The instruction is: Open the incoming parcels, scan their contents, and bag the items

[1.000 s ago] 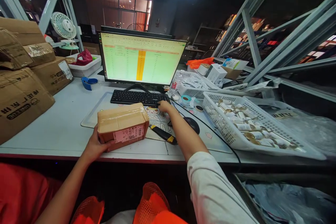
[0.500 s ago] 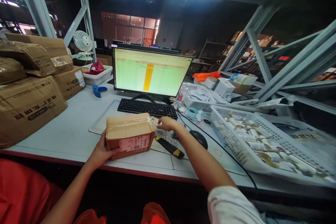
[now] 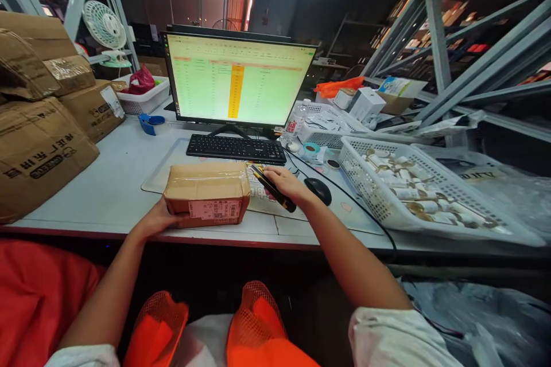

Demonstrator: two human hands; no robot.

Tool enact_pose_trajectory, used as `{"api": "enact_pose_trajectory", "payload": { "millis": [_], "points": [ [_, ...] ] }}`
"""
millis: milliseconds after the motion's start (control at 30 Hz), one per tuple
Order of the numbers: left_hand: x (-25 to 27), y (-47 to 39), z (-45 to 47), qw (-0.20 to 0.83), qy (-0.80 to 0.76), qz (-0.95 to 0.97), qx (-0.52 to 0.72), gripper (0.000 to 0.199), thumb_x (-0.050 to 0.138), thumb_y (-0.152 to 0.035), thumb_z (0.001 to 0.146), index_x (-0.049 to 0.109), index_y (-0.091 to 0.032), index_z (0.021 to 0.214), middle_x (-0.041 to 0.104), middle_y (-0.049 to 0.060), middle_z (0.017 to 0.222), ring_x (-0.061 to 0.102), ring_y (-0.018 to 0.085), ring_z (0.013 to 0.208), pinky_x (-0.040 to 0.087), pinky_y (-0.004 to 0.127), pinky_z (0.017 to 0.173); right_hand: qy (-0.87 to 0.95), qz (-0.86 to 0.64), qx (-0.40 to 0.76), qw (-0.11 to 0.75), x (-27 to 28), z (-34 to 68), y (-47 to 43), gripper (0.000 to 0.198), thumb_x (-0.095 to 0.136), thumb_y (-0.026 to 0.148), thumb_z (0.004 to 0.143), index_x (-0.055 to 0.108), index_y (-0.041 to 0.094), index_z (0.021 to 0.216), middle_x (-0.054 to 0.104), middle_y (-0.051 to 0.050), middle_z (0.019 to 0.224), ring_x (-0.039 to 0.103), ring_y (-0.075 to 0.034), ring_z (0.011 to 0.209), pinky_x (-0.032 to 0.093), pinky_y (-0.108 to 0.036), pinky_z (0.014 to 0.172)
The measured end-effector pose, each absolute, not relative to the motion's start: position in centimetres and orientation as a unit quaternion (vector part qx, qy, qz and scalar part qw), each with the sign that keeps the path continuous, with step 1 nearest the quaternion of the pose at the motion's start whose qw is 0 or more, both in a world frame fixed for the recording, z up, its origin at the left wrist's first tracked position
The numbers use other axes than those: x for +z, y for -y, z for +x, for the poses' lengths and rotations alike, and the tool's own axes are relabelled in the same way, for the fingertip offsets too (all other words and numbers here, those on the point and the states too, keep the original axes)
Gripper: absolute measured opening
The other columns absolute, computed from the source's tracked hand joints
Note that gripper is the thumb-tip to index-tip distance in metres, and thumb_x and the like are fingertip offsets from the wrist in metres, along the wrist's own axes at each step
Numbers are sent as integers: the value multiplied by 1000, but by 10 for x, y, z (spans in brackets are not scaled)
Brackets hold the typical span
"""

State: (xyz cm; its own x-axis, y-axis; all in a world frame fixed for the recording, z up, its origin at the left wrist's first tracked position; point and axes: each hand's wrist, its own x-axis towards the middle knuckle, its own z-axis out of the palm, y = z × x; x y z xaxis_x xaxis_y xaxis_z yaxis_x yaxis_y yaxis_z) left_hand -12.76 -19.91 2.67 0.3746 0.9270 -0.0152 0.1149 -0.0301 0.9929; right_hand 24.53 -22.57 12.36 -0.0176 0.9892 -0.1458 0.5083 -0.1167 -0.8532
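Note:
A taped cardboard box (image 3: 206, 183) with a pink-and-white label on its front side sits near the desk's front edge. My left hand (image 3: 157, 219) grips its lower left corner, thumb along the front, the other fingers mostly hidden. Just right of the box, my right hand (image 3: 284, 182) is closed around a black and yellow utility knife (image 3: 272, 188). The knife's front end points up and left, close to the box's right end. Whether its blade is out, I cannot tell.
Behind the box are a keyboard (image 3: 235, 149) and a lit monitor (image 3: 236, 80). A mouse (image 3: 317, 190) and its cable lie to the right, beside a white basket (image 3: 357, 183) of small rolls. Large cartons (image 3: 38, 160) are stacked at left, near a blue tape dispenser (image 3: 150, 124).
My right hand has picked up the utility knife from the desk. My left hand still holds the box. The camera view has tilted downward.

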Motion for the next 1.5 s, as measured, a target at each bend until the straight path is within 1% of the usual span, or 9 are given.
{"api": "enact_pose_trajectory", "payload": {
  "millis": [233, 667, 733, 833, 933, 1000, 1133, 1267, 1500],
  "points": [
    [32, 203, -124, 540, -419, 620, 385, 99, 98, -57, 47, 63, -15, 130, 69, 19, 132, 56, 42, 135, 37, 62, 120, 594, -597, 428, 327, 137, 219, 240, 38, 53, 57, 97, 54, 21, 86, 56, 3, 56, 54, -11, 44, 46, -19, 38],
    [29, 205, -119, 530, -411, 625, 400, 91, 96, -57, 50, 64, -17, 126, 76, 13, 106, 65, 41, 119, 46, 61, 111, 601, -567, 471, 311, 124, 220, 305, 48, 52, 69, 92, 56, 21, 93, 54, 5, 57, 51, -10, 44, 44, -19, 40],
    [29, 204, -123, 470, -446, 629, 430, 95, 93, -56, 55, 57, -18, 134, 72, 14, 116, 64, 38, 121, 47, 58, 110, 610, -552, 484, 299, 120, 225, 304, 49, 53, 69, 92, 57, 20, 89, 54, 4, 57, 52, -11, 45, 45, -20, 42],
    [51, 207, -132, 250, -551, 625, 493, 103, 91, -50, 60, 44, -21, 147, 59, 16, 136, 57, 37, 128, 44, 55, 113, 618, -552, 459, 322, 117, 235, 300, 50, 52, 69, 93, 58, 19, 91, 54, 3, 60, 53, -12, 49, 46, -22, 45],
    [90, 216, -135, 2, -568, 668, 481, 99, 86, -39, 66, 40, -18, 152, 46, 21, 146, 42, 42, 139, 28, 59, 122, 618, -586, 380, 362, 125, 241, 292, 47, 53, 61, 94, 60, 19, 116, 56, 3, 68, 58, -14, 56, 49, -24, 49],
    [112, 221, -131, -92, -549, 720, 413, 90, 80, -29, 72, 41, -14, 152, 44, 23, 147, 36, 45, 141, 18, 62, 123, 634, -604, 345, 337, 135, 234, 287, 54, 56, 51, 95, 52, 22, 140, 61, 1, 76, 63, -17, 60, 52, -26, 51],
    [127, 223, -116, -142, -541, 770, 307, 83, 73, -21, 74, 42, -10, 150, 49, 24, 139, 41, 46, 131, 22, 63, 116, 727, -585, 246, 261, 153, 190, 271, 64, 55, 31, 96, 39, 25, 158, 71, -11, 114, 70, -20, 71, 59, -35, 68],
    [127, 225, -105, -172, -553, 771, 264, 81, 70, -25, 75, 43, -7, 150, 52, 25, 131, 44, 44, 123, 28, 60, 110, 812, -536, 105, 208, 163, 135, 248, 62, 53, 21, 97, 42, 21, 158, 69, -13, 131, 69, -30, 109, 54, -42, 96],
    [130, 233, -102, -208, -575, 757, 228, 74, 65, -25, 79, 45, -8, 148, 54, 23, 126, 46, 40, 115, 31, 54, 105, 816, -562, 21, 135, 172, 89, 226, 64, 43, 16, 100, 32, 19, 163, 71, -15, 126, 69, -31, 104, 52, -38, 86]
  ]
}}
